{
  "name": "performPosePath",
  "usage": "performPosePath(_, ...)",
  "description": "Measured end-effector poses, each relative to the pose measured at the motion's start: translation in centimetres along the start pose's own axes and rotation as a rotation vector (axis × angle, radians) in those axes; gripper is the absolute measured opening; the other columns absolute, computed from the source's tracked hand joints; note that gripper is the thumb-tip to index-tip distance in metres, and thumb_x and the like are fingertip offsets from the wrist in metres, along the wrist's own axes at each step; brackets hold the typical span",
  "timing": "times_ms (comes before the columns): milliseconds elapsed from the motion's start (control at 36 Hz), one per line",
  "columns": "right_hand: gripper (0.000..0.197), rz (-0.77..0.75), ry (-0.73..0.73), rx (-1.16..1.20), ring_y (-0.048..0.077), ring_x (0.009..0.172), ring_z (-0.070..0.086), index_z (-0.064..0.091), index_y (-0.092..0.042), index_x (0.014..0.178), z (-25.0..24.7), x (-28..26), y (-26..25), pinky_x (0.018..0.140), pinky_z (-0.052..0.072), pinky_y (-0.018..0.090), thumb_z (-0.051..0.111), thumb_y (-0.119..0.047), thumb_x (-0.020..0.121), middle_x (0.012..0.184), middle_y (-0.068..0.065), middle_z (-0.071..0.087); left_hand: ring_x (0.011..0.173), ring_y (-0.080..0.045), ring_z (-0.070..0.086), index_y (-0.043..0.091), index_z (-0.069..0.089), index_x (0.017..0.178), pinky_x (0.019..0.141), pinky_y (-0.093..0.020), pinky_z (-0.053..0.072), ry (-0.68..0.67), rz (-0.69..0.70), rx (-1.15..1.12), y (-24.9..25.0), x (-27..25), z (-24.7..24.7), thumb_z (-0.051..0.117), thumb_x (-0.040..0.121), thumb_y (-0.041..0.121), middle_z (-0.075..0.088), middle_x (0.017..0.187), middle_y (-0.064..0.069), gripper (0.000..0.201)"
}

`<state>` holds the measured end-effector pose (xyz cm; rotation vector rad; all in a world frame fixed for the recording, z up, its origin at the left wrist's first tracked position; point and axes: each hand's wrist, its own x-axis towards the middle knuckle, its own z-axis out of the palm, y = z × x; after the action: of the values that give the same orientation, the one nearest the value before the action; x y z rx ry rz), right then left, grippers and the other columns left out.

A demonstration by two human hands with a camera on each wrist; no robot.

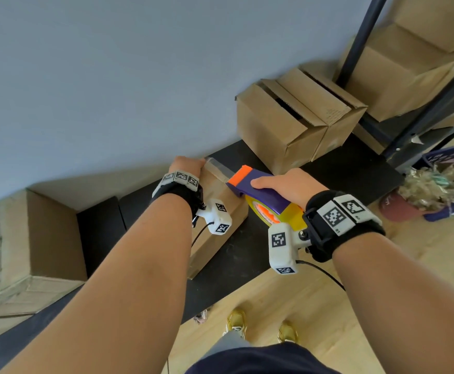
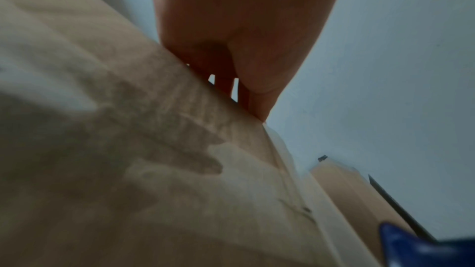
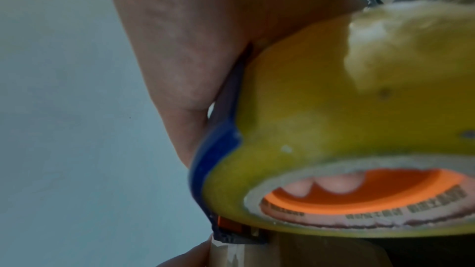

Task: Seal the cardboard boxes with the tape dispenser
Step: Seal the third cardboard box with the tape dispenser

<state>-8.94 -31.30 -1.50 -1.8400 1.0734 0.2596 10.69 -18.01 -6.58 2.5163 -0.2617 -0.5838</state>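
Both bare forearms reach forward and away from the body, each wrist wrapped in a black band carrying white marker blocks. The left hand (image 1: 187,164) lies furthest out, back upward, its fingers (image 2: 257,96) bent down over the far edge of the cardboard box (image 1: 217,211) and pressing there. The right hand (image 1: 287,184) is nearer and to the right, thumb lying along the top of the tape dispenser (image 1: 263,197), its fingers curled around the handle.
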Motion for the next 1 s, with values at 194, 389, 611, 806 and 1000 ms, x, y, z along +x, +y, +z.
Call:
performPosePath(194,0.063,0.010,-0.001,-0.007,0.016,0.084,0.061,0.057,-0.010,0.113,0.1,0.3,0.3,0.064,0.043,0.024,0.071,-0.059,0.076,0.097,0.006,0.064,0.118,-0.035,0.053,0.004,0.053,0.124,0.097,-0.037,0.041,-0.117,-0.030,0.035,0.0,-0.2,0.0,0.055,0.092,0.008,0.055,0.128,-0.018,0.032)
performPosePath(389,0.062,0.002,0.013,0.004,0.017,0.084,0.062,0.058,-0.008,0.111,0.2,0.4,0.3,0.065,0.043,0.025,0.072,-0.057,0.075,0.096,0.006,0.065,0.082,-0.016,0.058,0.017,0.070,0.093,0.070,-0.026,0.043,0.213,0.124,-0.098,-0.2,-0.7,0.4,0.059,0.088,0.019,0.064,0.087,0.002,0.013)
performPosePath(611,0.057,-0.011,0.001,-0.006,0.017,0.084,0.061,0.057,-0.011,0.105,0.2,0.3,0.3,0.072,0.045,0.028,0.072,-0.056,0.075,0.095,0.006,0.064,0.088,-0.021,0.062,0.017,0.071,0.098,0.073,-0.028,0.047,0.204,0.236,0.120,0.4,-2.0,1.0,0.055,0.090,0.021,0.069,0.097,-0.003,0.019)
performPosePath(806,0.051,-0.051,-0.003,0.013,0.013,0.077,0.056,0.054,-0.012,0.102,0.1,0.0,0.3,0.070,0.042,0.027,0.072,-0.053,0.077,0.099,0.005,0.061,0.117,-0.025,0.049,0.020,0.064,0.117,0.093,-0.037,0.042,0.195,0.466,0.641,-0.8,-4.0,4.0,0.051,0.092,0.024,0.058,0.118,-0.002,0.028)
performPosePath(1000,0.062,-0.044,-0.044,0.040,0.019,0.093,0.059,0.055,-0.010,0.117,0.0,-0.5,0.9,0.075,0.044,0.030,0.072,-0.055,0.076,0.107,0.005,0.060,0.134,-0.026,0.030,0.012,0.028,0.147,0.110,-0.038,0.028,0.270,0.373,0.569,-1.4,-5.8,5.7,0.043,0.097,0.028,0.030,0.148,-0.005,0.054)
